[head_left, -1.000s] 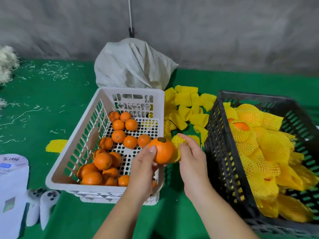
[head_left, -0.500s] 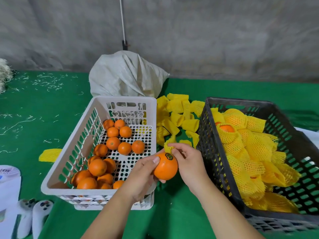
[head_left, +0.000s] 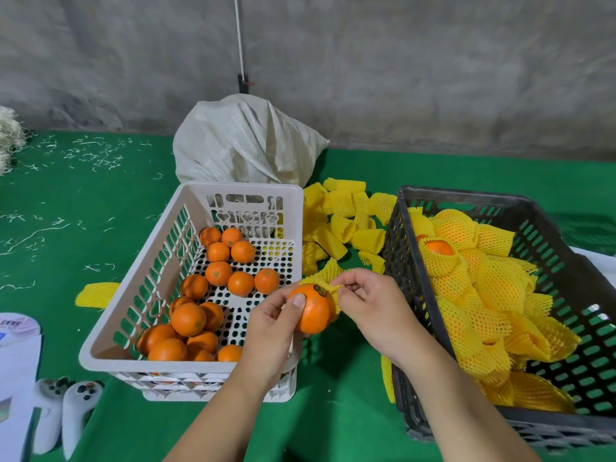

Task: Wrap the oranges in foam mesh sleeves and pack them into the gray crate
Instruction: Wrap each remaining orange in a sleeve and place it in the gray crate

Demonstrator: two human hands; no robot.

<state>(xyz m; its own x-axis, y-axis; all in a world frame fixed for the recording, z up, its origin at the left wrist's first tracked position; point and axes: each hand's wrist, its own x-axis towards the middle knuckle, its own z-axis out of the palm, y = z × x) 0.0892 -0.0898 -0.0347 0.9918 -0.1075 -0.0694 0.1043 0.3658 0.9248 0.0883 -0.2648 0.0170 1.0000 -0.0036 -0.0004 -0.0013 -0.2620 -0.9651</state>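
My left hand grips a bare orange between the two crates, thumb on its near side. My right hand pinches the edge of a yellow foam mesh sleeve that lies against the orange's far side. The white crate on the left holds several bare oranges. The gray crate on the right is piled with several sleeved oranges.
Loose yellow sleeves lie on the green cloth between the crates, one more sleeve left of the white crate. A white sack stands behind. Two white controllers and a white box sit at the front left.
The orange has sunk a little and turned, its stem end now facing the sleeve. My right hand has shifted from cupping the sleeve to pinching its edge at the orange's top.
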